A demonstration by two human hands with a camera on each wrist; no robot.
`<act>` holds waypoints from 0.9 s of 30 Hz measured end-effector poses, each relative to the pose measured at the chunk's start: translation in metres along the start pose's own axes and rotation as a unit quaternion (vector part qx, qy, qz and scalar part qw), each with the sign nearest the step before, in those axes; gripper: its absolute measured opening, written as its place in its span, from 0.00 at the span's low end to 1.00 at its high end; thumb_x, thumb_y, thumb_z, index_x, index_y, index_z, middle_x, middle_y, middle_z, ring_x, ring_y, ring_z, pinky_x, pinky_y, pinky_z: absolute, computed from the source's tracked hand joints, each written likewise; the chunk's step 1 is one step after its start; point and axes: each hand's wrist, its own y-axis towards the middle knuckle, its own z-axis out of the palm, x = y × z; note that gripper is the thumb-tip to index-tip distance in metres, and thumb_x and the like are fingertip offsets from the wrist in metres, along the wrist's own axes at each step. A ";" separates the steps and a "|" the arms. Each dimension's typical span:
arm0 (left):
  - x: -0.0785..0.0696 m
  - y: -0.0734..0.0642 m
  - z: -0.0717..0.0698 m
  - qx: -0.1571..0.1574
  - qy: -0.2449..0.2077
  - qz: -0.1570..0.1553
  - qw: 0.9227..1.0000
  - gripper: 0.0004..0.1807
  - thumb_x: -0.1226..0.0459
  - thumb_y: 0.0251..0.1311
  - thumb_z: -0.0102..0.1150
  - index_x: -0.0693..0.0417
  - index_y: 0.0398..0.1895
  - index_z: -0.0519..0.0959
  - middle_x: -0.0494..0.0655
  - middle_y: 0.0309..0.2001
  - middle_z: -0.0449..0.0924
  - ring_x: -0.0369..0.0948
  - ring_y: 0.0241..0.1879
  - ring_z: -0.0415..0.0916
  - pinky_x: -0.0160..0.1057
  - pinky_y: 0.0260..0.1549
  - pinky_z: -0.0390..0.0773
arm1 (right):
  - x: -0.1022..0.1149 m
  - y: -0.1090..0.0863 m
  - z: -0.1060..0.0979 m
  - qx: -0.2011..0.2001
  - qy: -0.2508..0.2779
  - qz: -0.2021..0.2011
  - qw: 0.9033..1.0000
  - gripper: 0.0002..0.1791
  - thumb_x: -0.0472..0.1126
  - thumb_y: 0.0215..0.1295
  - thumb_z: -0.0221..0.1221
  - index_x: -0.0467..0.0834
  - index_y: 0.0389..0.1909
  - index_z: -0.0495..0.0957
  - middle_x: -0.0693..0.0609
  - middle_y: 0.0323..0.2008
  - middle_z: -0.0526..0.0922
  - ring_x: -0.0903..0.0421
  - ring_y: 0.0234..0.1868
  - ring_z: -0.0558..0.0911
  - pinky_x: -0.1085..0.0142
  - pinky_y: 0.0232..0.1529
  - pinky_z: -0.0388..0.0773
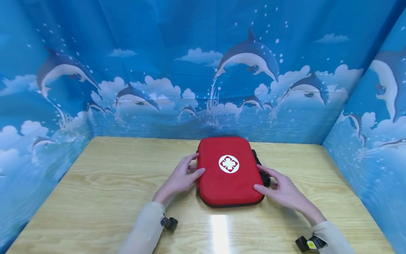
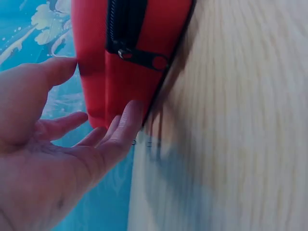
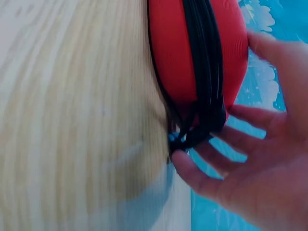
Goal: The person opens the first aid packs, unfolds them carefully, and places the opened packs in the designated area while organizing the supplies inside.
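A red first-aid case (image 1: pixel 229 188) with a white cross emblem (image 1: pixel 229 164) lies flat on the wooden table, its zipped sides facing left and right. At its left side, my left hand (image 1: pixel 183 175) has the thumb at the top edge and the other fingers spread along the side. A black zipper pull (image 2: pixel 144 60) hangs just above those fingers. My right hand (image 1: pixel 283 187) touches the opposite side, thumb on the top edge, fingers loosely bent beside the black carry strap (image 3: pixel 199 132). The case's underside is hidden.
The light wooden table (image 1: pixel 104 197) extends around the case. Blue curtains (image 1: pixel 177 31) printed with dolphins and clouds enclose its back and both sides. A dark wrist camera (image 1: pixel 169 223) sits on the left sleeve, another camera (image 1: pixel 306 243) on the right.
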 end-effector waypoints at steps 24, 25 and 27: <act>-0.002 -0.015 -0.004 0.012 -0.042 0.016 0.999 0.39 0.61 0.61 0.71 0.42 0.75 0.66 0.47 0.72 0.64 0.54 0.66 0.74 0.48 0.54 0.85 | -0.001 -0.011 0.000 -0.061 -0.022 -0.116 0.991 0.49 0.51 0.52 0.78 0.60 0.75 0.66 0.50 0.73 0.69 0.59 0.68 0.69 0.56 0.51 0.82; -0.001 -0.016 -0.005 0.010 -0.038 0.016 0.999 0.38 0.61 0.62 0.70 0.42 0.75 0.66 0.47 0.72 0.64 0.54 0.66 0.75 0.49 0.55 0.84 | 0.002 -0.010 0.000 -0.068 -0.020 -0.123 0.990 0.49 0.50 0.51 0.78 0.60 0.75 0.66 0.50 0.73 0.70 0.63 0.68 0.68 0.56 0.52 0.82; -0.001 -0.017 -0.007 0.004 -0.025 0.020 0.999 0.37 0.60 0.62 0.70 0.42 0.74 0.67 0.47 0.72 0.65 0.55 0.64 0.76 0.51 0.58 0.82 | 0.008 -0.009 -0.002 -0.082 -0.018 -0.136 0.987 0.48 0.49 0.51 0.78 0.59 0.74 0.68 0.52 0.73 0.70 0.69 0.67 0.66 0.59 0.52 0.82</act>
